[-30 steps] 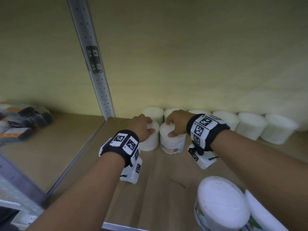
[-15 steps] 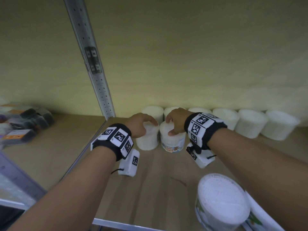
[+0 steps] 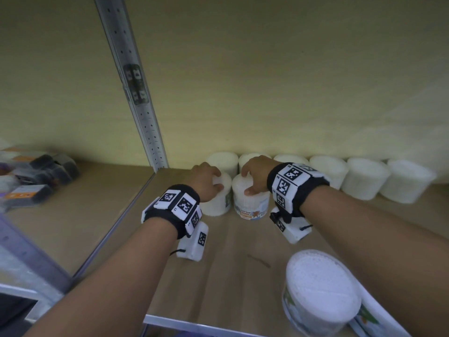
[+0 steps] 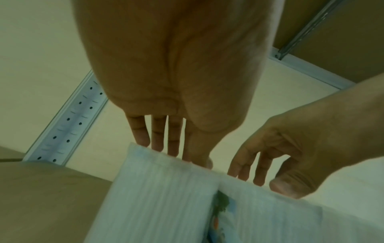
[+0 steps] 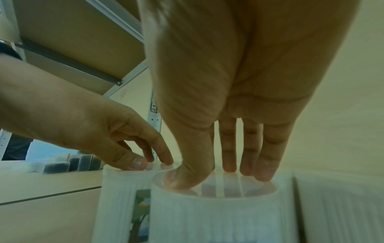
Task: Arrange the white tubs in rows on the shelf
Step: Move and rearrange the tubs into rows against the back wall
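Two white tubs stand side by side on the wooden shelf (image 3: 230,263), just in front of a back row of several white tubs (image 3: 364,177). My left hand (image 3: 209,180) rests on top of the left tub (image 3: 218,203), with its fingers (image 4: 160,141) reaching straight over the lid. My right hand (image 3: 255,175) presses down on the right tub (image 3: 252,205), which bears a "cotton buds" label. In the right wrist view its fingertips (image 5: 228,166) and thumb sit on that tub's lid (image 5: 259,190). The left tub (image 5: 118,189) stands against it.
A larger white tub (image 3: 320,293) stands at the front right, with another beside it. A perforated metal upright (image 3: 145,122) divides this bay from the left bay, where dark boxes (image 3: 31,176) lie. The shelf's metal front edge (image 3: 194,325) runs below my arms.
Both hands stay on the two tubs. My left wrist has drawn slightly left and back. The view has shifted a little.
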### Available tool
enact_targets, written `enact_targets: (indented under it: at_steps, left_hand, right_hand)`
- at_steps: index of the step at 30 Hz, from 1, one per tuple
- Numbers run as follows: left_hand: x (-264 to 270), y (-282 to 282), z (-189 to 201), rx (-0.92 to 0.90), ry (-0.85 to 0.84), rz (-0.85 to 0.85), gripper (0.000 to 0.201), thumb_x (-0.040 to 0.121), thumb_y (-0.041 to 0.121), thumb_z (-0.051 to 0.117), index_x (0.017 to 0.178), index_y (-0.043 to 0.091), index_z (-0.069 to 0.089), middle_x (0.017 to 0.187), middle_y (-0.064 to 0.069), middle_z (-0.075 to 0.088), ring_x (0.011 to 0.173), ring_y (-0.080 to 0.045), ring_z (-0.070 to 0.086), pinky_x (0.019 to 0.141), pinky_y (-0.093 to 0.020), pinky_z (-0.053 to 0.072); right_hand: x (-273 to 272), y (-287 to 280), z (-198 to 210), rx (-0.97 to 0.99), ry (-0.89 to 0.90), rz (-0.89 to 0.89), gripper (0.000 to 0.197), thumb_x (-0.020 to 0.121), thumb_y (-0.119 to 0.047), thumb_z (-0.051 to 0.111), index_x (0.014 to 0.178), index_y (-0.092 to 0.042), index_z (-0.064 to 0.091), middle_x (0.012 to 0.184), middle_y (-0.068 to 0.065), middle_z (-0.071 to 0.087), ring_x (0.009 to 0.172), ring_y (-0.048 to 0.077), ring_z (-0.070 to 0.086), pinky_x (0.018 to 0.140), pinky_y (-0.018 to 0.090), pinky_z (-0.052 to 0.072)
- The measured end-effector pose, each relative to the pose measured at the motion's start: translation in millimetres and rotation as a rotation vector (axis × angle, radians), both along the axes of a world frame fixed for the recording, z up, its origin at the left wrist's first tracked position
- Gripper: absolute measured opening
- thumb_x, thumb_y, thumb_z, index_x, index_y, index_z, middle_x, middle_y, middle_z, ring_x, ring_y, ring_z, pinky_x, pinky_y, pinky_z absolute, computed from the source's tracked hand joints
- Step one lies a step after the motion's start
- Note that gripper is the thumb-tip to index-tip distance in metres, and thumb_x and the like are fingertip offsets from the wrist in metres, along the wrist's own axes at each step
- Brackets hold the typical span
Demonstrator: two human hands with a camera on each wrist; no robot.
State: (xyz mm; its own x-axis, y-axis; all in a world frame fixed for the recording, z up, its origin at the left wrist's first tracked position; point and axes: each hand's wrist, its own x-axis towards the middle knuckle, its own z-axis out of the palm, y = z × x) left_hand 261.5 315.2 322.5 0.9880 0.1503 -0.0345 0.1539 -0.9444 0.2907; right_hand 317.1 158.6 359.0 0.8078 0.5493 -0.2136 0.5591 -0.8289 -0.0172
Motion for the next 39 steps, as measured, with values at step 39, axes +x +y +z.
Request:
enact_targets:
  at_steps: [39]
  left_hand:
    - [-8,-5,32,-0.043,0.112,-0.063,0.052,0.091,0.001,0.048,0.141,0.015,0.039,0.148,-0.002,0.029,0.137,-0.022,0.035,0.086,-0.022,0.033]
  right_hand:
    - [13,2,-13,-0.051,-0.033,0.041,0.063,0.088,-0.044,0.059,0.136,-0.005,0.048,0.138,0.012,0.050,0.127,0.025,0.049,0.106,0.031,0.040]
